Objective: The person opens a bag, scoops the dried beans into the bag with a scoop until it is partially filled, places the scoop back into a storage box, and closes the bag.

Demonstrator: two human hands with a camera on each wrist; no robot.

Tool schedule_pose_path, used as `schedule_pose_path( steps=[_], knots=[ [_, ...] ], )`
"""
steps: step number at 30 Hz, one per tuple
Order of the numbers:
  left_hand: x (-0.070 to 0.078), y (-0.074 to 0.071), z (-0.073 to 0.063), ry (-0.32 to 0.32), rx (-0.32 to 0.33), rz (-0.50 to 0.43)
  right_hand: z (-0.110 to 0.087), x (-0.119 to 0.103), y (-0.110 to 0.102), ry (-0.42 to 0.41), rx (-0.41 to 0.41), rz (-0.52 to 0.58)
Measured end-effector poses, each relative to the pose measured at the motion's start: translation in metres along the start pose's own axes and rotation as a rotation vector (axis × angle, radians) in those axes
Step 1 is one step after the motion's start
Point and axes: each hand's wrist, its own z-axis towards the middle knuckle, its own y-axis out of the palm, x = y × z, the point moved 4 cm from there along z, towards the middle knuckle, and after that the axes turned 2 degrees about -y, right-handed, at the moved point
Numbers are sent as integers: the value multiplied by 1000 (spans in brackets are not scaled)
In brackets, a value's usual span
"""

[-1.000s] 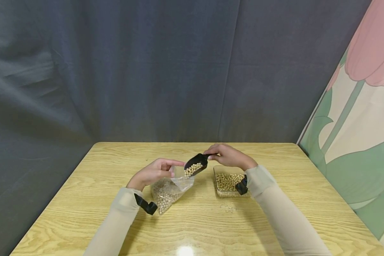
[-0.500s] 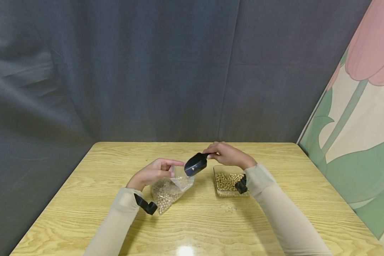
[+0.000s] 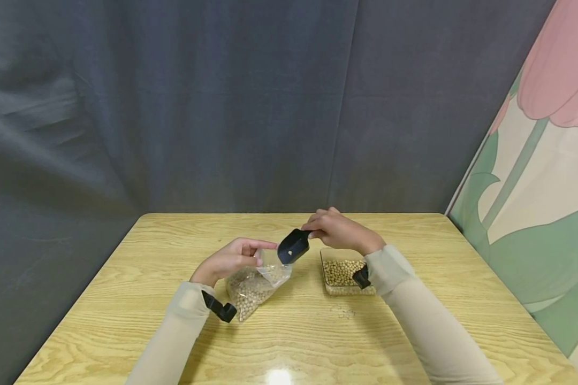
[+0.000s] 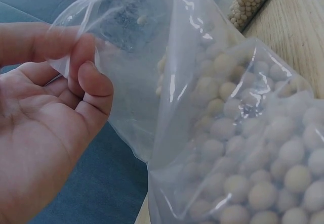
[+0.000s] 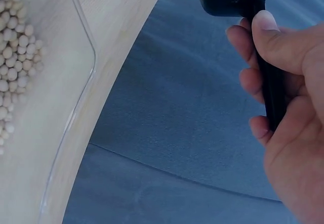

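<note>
My left hand pinches the rim of a clear plastic bag between thumb and fingers, as the left wrist view also shows. Round pale beans fill the bag's lower part, and its mouth gapes toward the right. By its handle my right hand grips a black scoop, tilted with its lip down at the bag's mouth. A single bean sits in the scoop's bowl. The handle lies across the right palm, fingers curled round it.
Below the right wrist stands a clear rectangular container holding many beans. Small clear bits lie on the wooden table in front of it. A dark curtain hangs behind the table.
The beans in the scoop have slid out into the bag, all but one. My right hand has risen slightly with the scoop. The left hand has stayed in place.
</note>
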Motion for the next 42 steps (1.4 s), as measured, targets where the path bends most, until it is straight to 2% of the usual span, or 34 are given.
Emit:
schedule_pose_path(
  steps=[15,34,42],
  knots=[
    [-2,-1,1,-13,2,3,1,-4,-1,8,-40,-13],
    [-4,-4,1,11,5,-22,-21,17,4,76,-14,149],
    [-5,-4,2,15,1,-9,-41,31,5,128,-4,236]
  ],
)
